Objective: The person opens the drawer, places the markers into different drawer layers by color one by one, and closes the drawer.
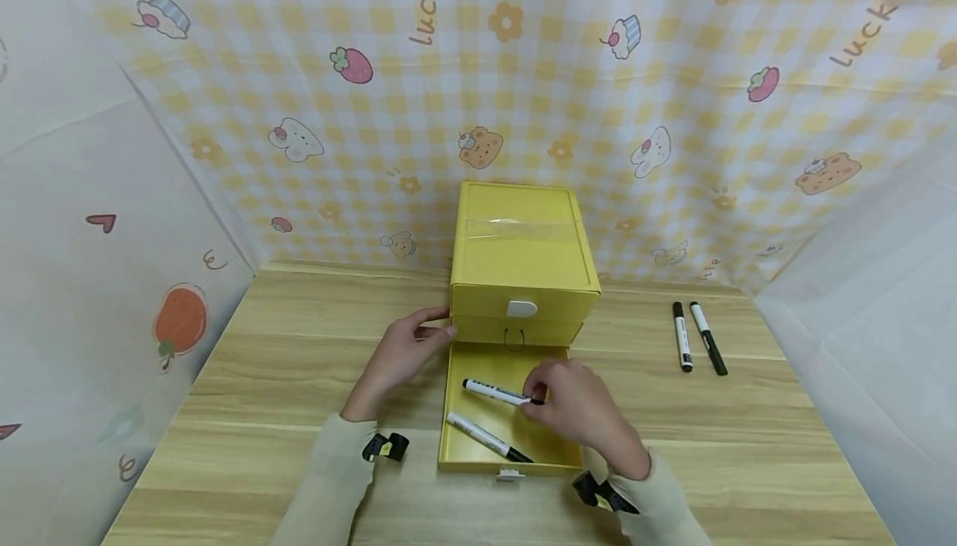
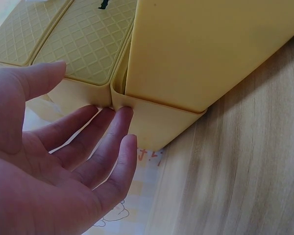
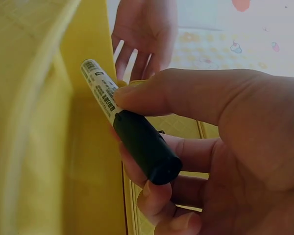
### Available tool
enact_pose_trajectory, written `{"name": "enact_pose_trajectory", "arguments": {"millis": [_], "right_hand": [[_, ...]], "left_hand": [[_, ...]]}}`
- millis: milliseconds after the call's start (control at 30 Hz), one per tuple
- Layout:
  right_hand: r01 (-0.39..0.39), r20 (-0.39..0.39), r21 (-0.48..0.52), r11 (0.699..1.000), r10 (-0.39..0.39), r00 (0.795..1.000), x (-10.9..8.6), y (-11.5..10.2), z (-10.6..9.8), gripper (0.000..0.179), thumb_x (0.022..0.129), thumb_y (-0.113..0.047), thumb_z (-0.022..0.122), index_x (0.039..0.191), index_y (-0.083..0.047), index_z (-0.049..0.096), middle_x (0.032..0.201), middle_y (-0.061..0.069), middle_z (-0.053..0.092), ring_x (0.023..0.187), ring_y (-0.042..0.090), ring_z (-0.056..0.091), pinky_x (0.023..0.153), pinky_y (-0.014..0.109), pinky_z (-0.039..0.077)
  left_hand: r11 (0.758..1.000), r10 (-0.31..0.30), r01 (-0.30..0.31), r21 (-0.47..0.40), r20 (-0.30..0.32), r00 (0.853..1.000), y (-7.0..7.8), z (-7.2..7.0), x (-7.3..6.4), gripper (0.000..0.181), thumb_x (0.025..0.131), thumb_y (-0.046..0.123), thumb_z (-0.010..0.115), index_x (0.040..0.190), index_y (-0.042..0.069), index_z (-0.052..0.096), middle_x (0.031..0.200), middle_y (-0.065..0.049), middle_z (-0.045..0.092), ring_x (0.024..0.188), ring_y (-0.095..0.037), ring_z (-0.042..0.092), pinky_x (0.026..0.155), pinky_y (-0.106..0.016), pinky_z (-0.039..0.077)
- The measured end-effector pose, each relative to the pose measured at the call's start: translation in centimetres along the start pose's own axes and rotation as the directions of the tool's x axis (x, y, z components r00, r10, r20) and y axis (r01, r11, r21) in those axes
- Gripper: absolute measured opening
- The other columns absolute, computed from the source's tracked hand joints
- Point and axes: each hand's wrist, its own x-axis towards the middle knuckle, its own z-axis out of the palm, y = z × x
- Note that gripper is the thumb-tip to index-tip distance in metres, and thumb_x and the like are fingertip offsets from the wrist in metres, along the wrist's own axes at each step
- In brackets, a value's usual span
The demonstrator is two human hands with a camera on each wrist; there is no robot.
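A white whiteboard marker with a black cap [image 1: 493,392] is pinched between the thumb and fingers of my right hand [image 1: 571,400], over the pulled-out yellow drawer [image 1: 446,413]. Its black end points towards the palm in the right wrist view. Another white marker with a black cap [image 1: 478,434] lies slanted in the drawer, near its front. My left hand [image 1: 404,355] is at the left side of the yellow drawer box [image 1: 523,251], its fingertips touching the box by the left wrist view [image 2: 159,122]. Those fingers are slightly bent and hold nothing.
Two more markers, one [image 1: 682,338] beside the other [image 1: 709,338], lie on the wooden table [image 1: 748,463] to the right. The box has a closed upper drawer with a white tab [image 1: 522,308]. Behind it hangs a yellow checked curtain [image 1: 419,114].
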Motion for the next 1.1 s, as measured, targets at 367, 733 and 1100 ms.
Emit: {"name": "enact_pose_trajectory", "arguments": {"millis": [367,733,1100], "right_hand": [[-0.04,0.05,-0.04,0.998,0.042,0.998,0.2,-0.5,0.8,0.015,0.087,-0.014,0.093,0.085,-0.014,0.078,0.08,-0.011,0.065,0.069,0.004,0.055,0.061,0.028,0.05],[-0.045,0.082,-0.048,0.998,0.049,0.995,0.4,-0.7,1.5,0.016,0.086,-0.014,0.093,0.084,-0.015,0.077,0.078,-0.011,0.062,0.067,0.006,0.052,0.059,0.029,0.047],[-0.02,0.096,-0.049,0.999,0.025,0.995,0.3,-0.8,1.7,0.017,0.085,-0.013,0.094,0.083,-0.017,0.078,0.079,-0.01,0.067,0.069,0.004,0.057,0.06,0.029,0.051]], "left_hand": [[1.0,-0.002,0.002,0.004,0.001,1.0,0.0,0.0,0.0,0.055,0.109,0.031,0.072,0.154,0.002,0.061,0.149,-0.02,0.066,0.125,-0.037,0.073,0.1,-0.053,0.061],[1.0,0.008,-0.008,0.009,0.005,1.0,-0.1,-0.1,0.0,0.055,0.109,0.031,0.072,0.154,0.002,0.062,0.152,-0.019,0.064,0.126,-0.037,0.072,0.1,-0.054,0.061],[1.0,0.004,-0.004,0.008,0.005,1.0,-0.1,-0.1,0.0,0.056,0.109,0.033,0.072,0.154,0.002,0.061,0.15,-0.02,0.066,0.125,-0.037,0.073,0.1,-0.054,0.061]]}}
